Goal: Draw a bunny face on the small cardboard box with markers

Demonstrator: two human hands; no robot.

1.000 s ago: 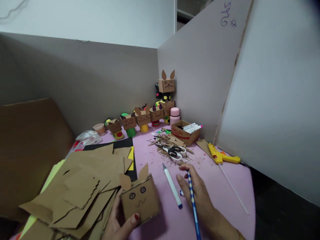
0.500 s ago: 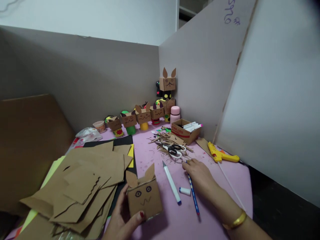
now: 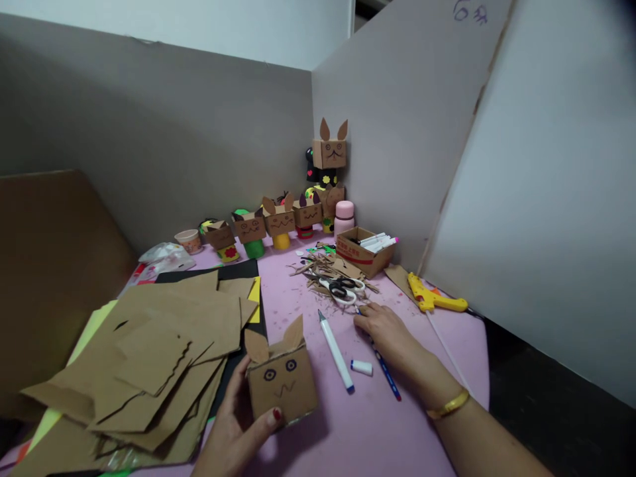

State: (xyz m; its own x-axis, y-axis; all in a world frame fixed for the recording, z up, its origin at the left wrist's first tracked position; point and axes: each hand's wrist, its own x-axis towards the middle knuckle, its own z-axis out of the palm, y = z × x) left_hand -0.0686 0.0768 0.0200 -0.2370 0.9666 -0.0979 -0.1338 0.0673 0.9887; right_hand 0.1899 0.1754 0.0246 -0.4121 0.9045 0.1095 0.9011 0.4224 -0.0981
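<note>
My left hand (image 3: 231, 424) grips a cardboard box head (image 3: 283, 391) from its left side, the thumb on the front face. Two pointed ears stand on top, and two ringed eyes and a zigzag mouth are drawn on it. My right hand (image 3: 385, 328) is closed over the upper part of a blue patterned pencil (image 3: 386, 374), low at the table; the fingertips are partly hidden. Between the hands lies an uncapped white marker (image 3: 336, 354) with a blue end, its cap (image 3: 362, 367) beside it. Black-and-white scissors (image 3: 342, 290) rest beyond my right hand.
Cardboard sheets (image 3: 173, 331) are piled at left on black paper. Cardboard scraps (image 3: 322, 268) lie around the scissors. Behind are a box of markers (image 3: 365, 255), a pink bottle (image 3: 344, 220) and several cardboard-headed figures (image 3: 279, 222). A yellow glue gun (image 3: 432, 295) lies at right, below grey partitions.
The pencil has turned slightly under my right hand, its lower end swinging right and away from me. My left hand keeps hold of the box head. The whole view has shifted a little.
</note>
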